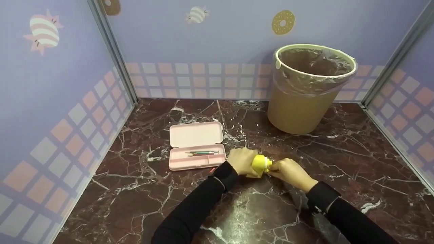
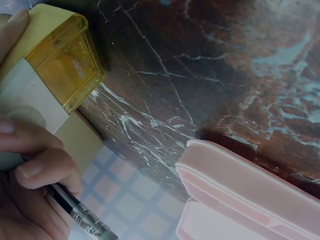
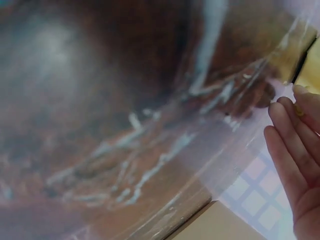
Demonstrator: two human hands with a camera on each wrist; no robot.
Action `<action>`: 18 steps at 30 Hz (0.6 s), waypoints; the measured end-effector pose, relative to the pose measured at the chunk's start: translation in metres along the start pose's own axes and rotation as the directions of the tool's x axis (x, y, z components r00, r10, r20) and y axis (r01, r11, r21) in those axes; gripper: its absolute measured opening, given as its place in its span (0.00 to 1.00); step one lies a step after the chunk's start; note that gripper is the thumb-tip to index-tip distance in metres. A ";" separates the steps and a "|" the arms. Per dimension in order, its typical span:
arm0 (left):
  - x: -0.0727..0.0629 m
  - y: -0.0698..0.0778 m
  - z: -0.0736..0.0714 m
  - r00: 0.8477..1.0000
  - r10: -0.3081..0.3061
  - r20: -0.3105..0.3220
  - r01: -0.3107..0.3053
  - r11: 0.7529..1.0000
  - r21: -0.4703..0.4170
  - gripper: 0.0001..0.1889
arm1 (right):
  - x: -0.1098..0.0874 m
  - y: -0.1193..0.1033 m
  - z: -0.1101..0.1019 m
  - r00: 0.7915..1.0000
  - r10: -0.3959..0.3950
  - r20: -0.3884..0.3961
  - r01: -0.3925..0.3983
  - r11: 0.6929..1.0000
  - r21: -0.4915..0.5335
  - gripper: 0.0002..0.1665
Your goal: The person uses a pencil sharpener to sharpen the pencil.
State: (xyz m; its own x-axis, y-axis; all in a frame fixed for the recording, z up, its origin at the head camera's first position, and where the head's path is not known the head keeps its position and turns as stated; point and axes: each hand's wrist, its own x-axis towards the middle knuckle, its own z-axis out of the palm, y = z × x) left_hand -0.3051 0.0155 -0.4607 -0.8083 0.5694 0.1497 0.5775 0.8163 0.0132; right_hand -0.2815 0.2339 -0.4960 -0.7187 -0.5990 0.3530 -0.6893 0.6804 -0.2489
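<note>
"Where was the yellow sharpener?"

"Between the person's two hands, over the desk. It was to the right of the pink pencil case and nearer the person than the bin. Whether its base touched the desk, I couldn't tell."

"What was the left hand doing?"

"Gripping it. The fingers were clamped round the body, some of them against the white section, with the see-through yellow drawer left uncovered. The same hand also held a dark pencil, its eraser end sticking out past the fingers. The other end was hidden, so I couldn't say whether it sat in the sharpener."

"And the right hand?"

"Its thumb and forefinger were together, pinching a small yellow knob on the sharpener's right side. The other fingers lay close beside them."

"Was the case shut?"

"No, its lid was laid back towards the wall, and a few pencils lay side by side in the tray."

"And the bin?"

"It stood upright at the back right, a clear plastic liner folded over its rim."
</note>
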 end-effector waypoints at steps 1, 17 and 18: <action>0.000 0.000 0.000 1.000 0.000 -0.001 0.000 1.000 -0.004 0.31 | 0.000 0.000 -0.001 1.000 -0.005 0.008 0.005 1.000 0.004 0.03; 0.001 0.003 -0.001 1.000 -0.026 0.009 0.026 0.999 -0.029 0.29 | -0.007 -0.009 -0.010 0.998 -0.007 0.058 0.004 0.998 0.066 0.04; 0.001 0.003 -0.001 1.000 -0.028 0.011 0.029 0.999 -0.033 0.29 | -0.007 -0.009 -0.010 0.998 -0.005 0.061 0.001 0.997 0.072 0.04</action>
State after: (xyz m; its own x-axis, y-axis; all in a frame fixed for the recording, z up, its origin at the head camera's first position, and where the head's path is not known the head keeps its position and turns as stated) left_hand -0.3039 0.0178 -0.4594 -0.8256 0.5471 0.1382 0.5575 0.8287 0.0499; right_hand -0.2694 0.2362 -0.4868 -0.7194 -0.6273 0.2982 -0.6946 0.6477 -0.3132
